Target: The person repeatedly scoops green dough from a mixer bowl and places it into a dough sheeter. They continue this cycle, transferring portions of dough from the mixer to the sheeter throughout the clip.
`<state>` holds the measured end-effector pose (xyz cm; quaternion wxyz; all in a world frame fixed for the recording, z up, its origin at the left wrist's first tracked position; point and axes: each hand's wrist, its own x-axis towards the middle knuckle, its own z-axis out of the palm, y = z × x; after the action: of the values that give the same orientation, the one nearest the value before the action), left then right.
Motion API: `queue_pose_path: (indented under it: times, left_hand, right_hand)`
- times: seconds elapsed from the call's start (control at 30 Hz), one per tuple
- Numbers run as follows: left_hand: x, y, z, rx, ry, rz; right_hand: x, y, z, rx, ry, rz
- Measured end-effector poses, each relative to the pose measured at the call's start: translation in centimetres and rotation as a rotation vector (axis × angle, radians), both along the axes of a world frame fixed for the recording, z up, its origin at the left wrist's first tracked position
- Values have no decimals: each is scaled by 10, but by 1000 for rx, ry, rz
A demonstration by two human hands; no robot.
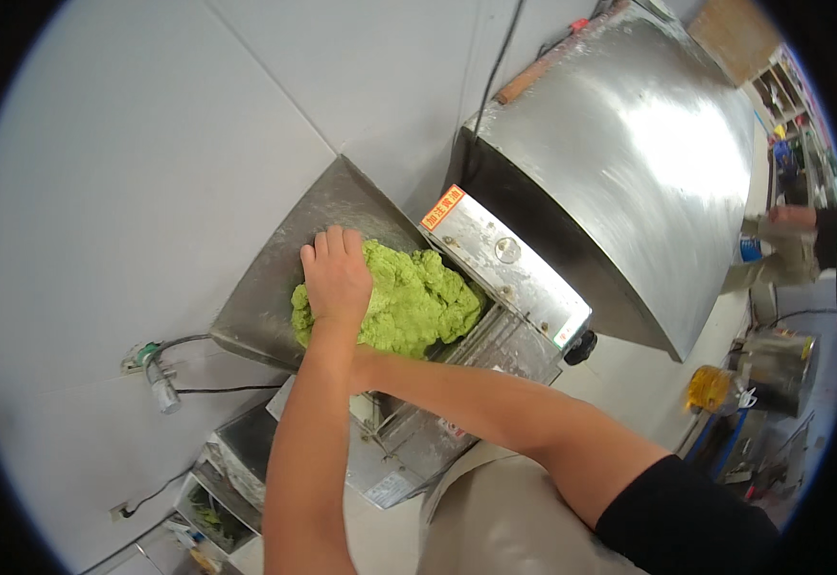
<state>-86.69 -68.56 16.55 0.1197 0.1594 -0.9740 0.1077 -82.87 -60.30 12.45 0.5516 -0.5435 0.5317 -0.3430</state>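
Note:
A large, rough lump of green dough [415,298] lies in the sloped metal feed tray [267,287] of a dough-rolling machine [512,251]. My left hand [339,277] is on the left part of the lump, its fingers curled over the far edge towards the tray's bare metal. Beneath my left wrist my right forearm crosses over. My right hand [362,368] is at the near side of the dough, mostly hidden behind the left forearm, so its fingers do not show. At the dough's right end are the machine's slatted metal parts [472,338].
A stainless-steel worktable [627,144] stands to the right, with a wooden rolling pin [558,54] along its wall side. A black knob [581,348] juts from the machine. A plug with a cable [163,384] is on the left wall. Another person's hand [792,215] shows far right.

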Motion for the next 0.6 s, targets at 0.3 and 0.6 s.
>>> queue_pose_path:
  times: [0.3, 0.6]
  left_hand:
    - [1, 15, -5, 82, 268, -289]
    - [-23, 22, -14, -4, -12, -184]
  right_hand:
    - [-41, 60, -10, 79, -629, -1235]
    - [-106, 37, 8, 249, -1130, -1400]
